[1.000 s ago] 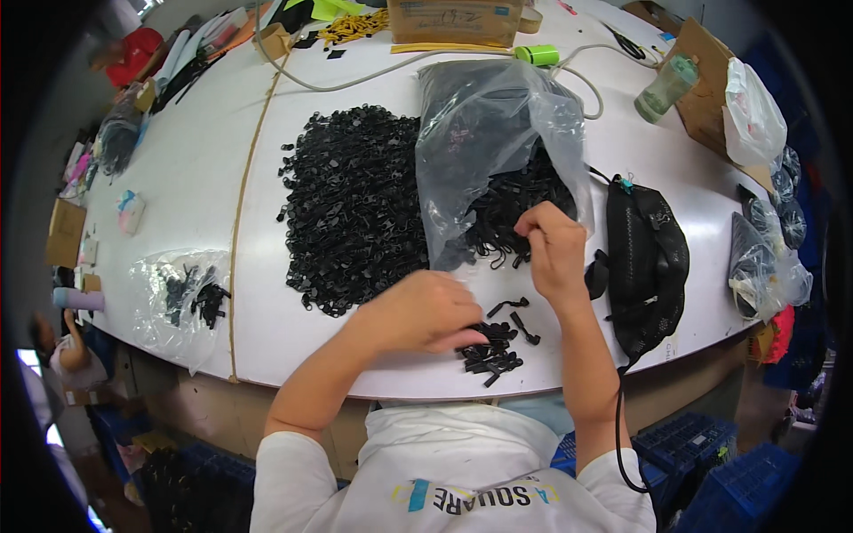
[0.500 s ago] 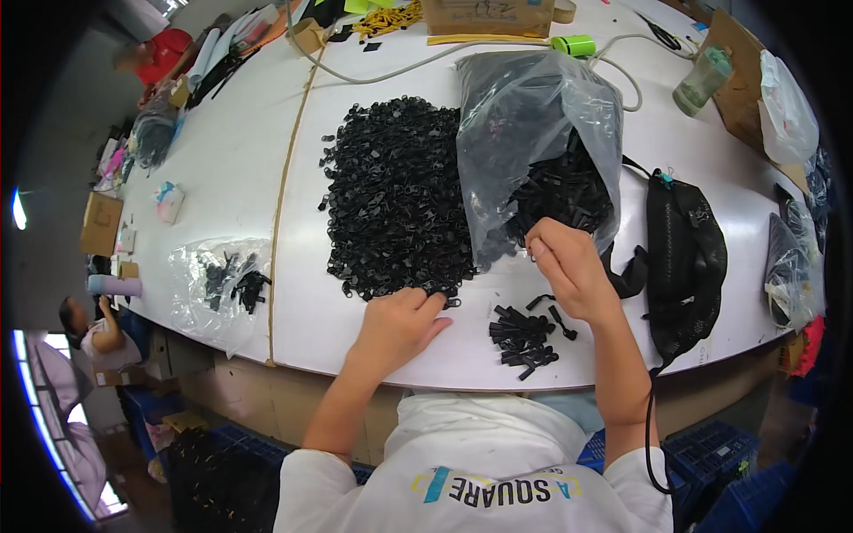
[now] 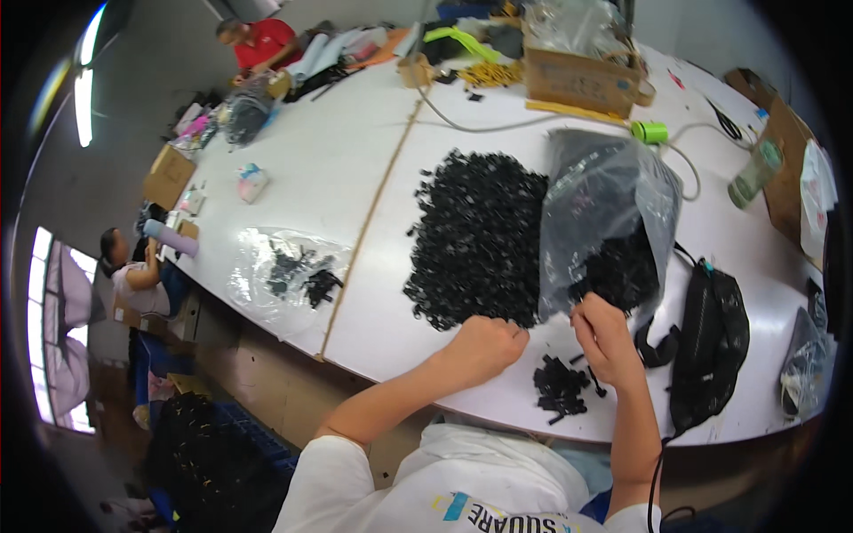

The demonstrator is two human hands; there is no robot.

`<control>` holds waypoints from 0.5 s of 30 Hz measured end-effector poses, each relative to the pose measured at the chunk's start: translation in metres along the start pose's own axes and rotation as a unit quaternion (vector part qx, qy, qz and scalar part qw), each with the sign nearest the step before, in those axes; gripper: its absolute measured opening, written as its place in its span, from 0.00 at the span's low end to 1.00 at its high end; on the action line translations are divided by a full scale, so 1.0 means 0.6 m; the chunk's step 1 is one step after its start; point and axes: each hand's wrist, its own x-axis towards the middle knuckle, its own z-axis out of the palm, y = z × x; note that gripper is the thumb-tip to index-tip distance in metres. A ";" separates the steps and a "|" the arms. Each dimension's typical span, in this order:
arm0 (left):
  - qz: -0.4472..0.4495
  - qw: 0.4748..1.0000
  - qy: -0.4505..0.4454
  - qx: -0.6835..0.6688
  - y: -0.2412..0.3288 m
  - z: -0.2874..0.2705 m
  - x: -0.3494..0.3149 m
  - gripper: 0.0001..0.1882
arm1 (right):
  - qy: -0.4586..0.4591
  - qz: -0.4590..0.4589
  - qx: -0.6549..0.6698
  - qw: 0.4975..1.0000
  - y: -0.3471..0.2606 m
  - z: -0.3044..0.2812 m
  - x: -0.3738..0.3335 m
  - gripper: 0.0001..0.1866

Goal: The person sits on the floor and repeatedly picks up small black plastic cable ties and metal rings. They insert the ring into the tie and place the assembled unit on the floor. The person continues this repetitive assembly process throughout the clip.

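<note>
A wide heap of small black looped pieces, like zipper sliders [image 3: 475, 240], lies on the white table. At its near edge is my left hand [image 3: 493, 348], fingers curled closed; what they hold, if anything, is hidden. My right hand [image 3: 609, 336] is pinched closed at the mouth of a clear plastic bag [image 3: 586, 191], and its contents are too small to name. Inside the bag lie black strip-like pieces [image 3: 626, 266], perhaps zipper pulls. Closer to the table's front edge, between my forearms, sits a small pile of black tabbed pieces [image 3: 560, 389].
Right of the bag lies a black pouch [image 3: 711, 346] with a strap. Left is a flat clear bag [image 3: 267, 298] holding a few black pieces. Behind stand a cardboard box [image 3: 577, 84], a green roll [image 3: 649, 132] and a bottle [image 3: 755, 175]. Two people sit along the left side.
The view has swung left, so the table things appear farther right and lower. My left hand's fingers have drawn closer together, nearer my right hand, which stays by the bag's mouth.
</note>
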 end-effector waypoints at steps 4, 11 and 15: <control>-0.094 0.974 0.058 -0.196 0.001 -0.032 0.007 0.05 | 0.023 -0.081 -0.046 0.995 0.005 0.024 -0.009 0.05; -0.217 0.932 0.063 -0.282 -0.002 -0.036 0.026 0.06 | 0.073 -0.119 -0.107 0.984 0.005 0.055 -0.012 0.09; -0.207 0.916 0.079 -0.335 0.007 -0.027 0.032 0.07 | 0.097 -0.146 -0.099 0.980 0.013 0.056 -0.016 0.08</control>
